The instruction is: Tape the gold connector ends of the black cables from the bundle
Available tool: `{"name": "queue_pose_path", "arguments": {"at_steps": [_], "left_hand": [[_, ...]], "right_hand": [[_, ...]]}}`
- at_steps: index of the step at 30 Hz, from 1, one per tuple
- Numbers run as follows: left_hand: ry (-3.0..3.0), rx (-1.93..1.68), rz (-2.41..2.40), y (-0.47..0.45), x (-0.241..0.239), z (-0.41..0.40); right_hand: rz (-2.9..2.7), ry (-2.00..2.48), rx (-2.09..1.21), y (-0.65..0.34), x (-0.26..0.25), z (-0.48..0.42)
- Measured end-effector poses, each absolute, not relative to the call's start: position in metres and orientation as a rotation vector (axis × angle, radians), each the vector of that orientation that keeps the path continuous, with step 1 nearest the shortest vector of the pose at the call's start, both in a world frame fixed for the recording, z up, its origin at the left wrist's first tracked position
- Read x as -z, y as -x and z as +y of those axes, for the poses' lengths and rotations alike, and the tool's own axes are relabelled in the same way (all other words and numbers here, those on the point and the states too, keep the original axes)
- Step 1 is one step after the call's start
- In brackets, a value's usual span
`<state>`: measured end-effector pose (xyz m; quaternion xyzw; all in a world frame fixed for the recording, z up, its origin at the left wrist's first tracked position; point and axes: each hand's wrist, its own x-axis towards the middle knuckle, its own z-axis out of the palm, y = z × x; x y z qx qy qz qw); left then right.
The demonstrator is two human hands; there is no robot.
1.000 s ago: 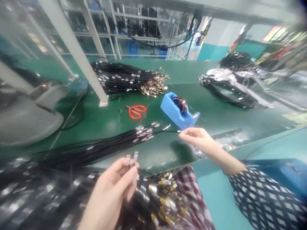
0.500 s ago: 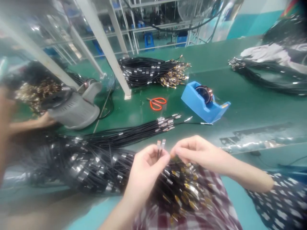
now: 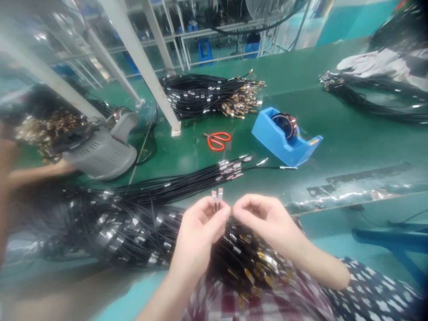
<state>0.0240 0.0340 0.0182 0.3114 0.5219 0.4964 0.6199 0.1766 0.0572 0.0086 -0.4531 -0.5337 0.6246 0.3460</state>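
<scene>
My left hand [image 3: 202, 232] is closed around a black cable, and two flat silvery cable ends [image 3: 217, 195] stick up between its thumb and fingers. Close beside it, my right hand [image 3: 264, 218] pinches a small amber-coloured bit [image 3: 232, 208] at the left thumb; it looks like tape, though most of it is hidden by the fingertips. Under both hands a big bundle of black cables [image 3: 130, 232] spills off the table edge onto my lap, with yellowish tabs on its ends [image 3: 254, 267]. Just beyond the hands lies a smaller row of black cables [image 3: 187, 180] with silvery ends.
A blue tape dispenser [image 3: 277, 140] holding amber tape stands ahead on the green table [image 3: 301, 98]. Orange-handled scissors [image 3: 218, 140] lie left of it. Another cable bundle [image 3: 197, 96] sits behind a white post [image 3: 147, 71]. A grey machine [image 3: 100, 151] is at left, beside another person's arm [image 3: 40, 174].
My right hand has come in to the left and now meets the left fingertips. My left hand and the cable ends have shifted slightly left and up.
</scene>
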Motion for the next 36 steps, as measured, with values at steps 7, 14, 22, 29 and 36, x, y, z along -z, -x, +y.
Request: {"name": "queue_pose_path", "arguments": {"at_steps": [7, 14, 22, 29, 36], "left_hand": [[-0.690, -1.184, 1.149, -0.024, -0.017, 0.030], [-0.723, -1.156, 1.115, -0.023, -0.014, 0.029], [-0.728, -1.370, 1.212, -0.013, -0.022, 0.029], [-0.896, -1.099, 1.278, -0.006, -0.033, 0.028], [-0.800, -1.153, 1.221, -0.016, -0.015, 0.028]], "right_hand": [[-1.220, 1.114, -1.521, -0.186, -0.014, 0.069], [-1.256, 1.058, -1.519, -0.173, -0.016, 0.074], [-1.151, 0.973, -1.666, -0.166, -0.016, 0.083], [-1.185, 0.911, -1.842, -0.178, -0.025, 0.087], [-1.312, 0.977, -1.699, -0.181, -0.023, 0.086]]}}
